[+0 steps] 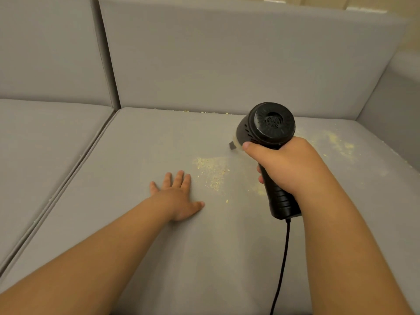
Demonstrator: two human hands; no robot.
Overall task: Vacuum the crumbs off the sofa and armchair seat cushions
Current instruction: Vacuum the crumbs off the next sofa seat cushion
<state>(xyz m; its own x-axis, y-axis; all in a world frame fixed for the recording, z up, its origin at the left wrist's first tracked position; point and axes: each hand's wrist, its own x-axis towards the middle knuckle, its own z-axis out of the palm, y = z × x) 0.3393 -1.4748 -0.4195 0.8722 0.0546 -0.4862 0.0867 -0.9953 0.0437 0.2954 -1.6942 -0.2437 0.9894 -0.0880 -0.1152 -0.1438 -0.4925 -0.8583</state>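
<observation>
Vacuuming a crumbed sofa cushion
Right hand (288,164) grasps the handheld vacuum (269,142); left hand (179,196) lies flat, fingers released, beside crumbs (212,170) on the seat cushion (136,155).

Not much to report on the person, honestly. Two bare forearms come in from the bottom edge, with no sleeves in view anywhere, so whatever top is worn ends above where the picture cuts off. No watch, bracelet or rings on the left hand (179,196) or the right hand (286,164), and no gloves either. Fingernails look short and plain, no polish that I can make out. Fingers are on the short, rounded side.
</observation>
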